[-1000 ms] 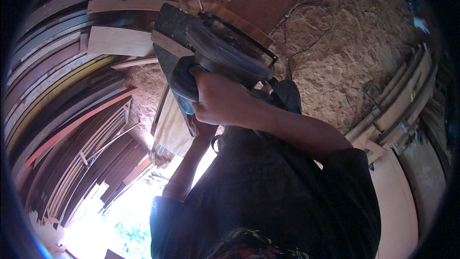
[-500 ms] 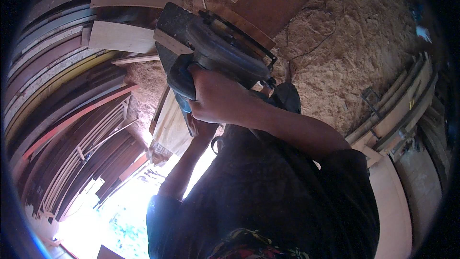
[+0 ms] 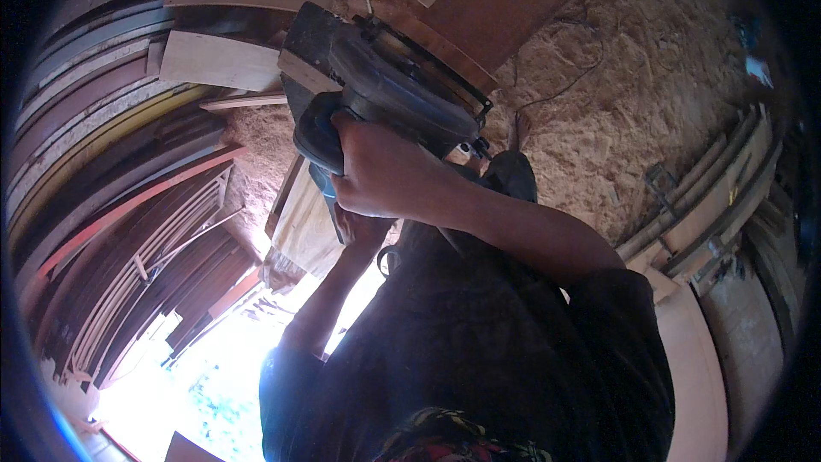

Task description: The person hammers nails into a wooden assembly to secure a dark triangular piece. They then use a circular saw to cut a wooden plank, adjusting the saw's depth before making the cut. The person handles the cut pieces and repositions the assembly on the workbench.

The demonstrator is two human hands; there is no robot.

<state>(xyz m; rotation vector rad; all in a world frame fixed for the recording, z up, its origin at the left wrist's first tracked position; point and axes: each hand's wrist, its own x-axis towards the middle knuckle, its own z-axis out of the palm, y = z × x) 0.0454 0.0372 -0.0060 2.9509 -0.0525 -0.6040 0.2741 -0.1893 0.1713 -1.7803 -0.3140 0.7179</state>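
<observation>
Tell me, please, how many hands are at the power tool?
2. The right hand grips the handle of the power tool. The left hand is just below it, mostly hidden, so its grip is unclear.

Saw (image 3: 385, 94) sits centre-high, right hand (image 3: 385, 175) on its handle, left hand (image 3: 363, 227) just below at 6 o'clock. Board (image 3: 304, 227) under saw; stacked planks (image 3: 111, 145) at 9 o'clock, curved strips (image 3: 710, 197) at 3 o'clock.
</observation>
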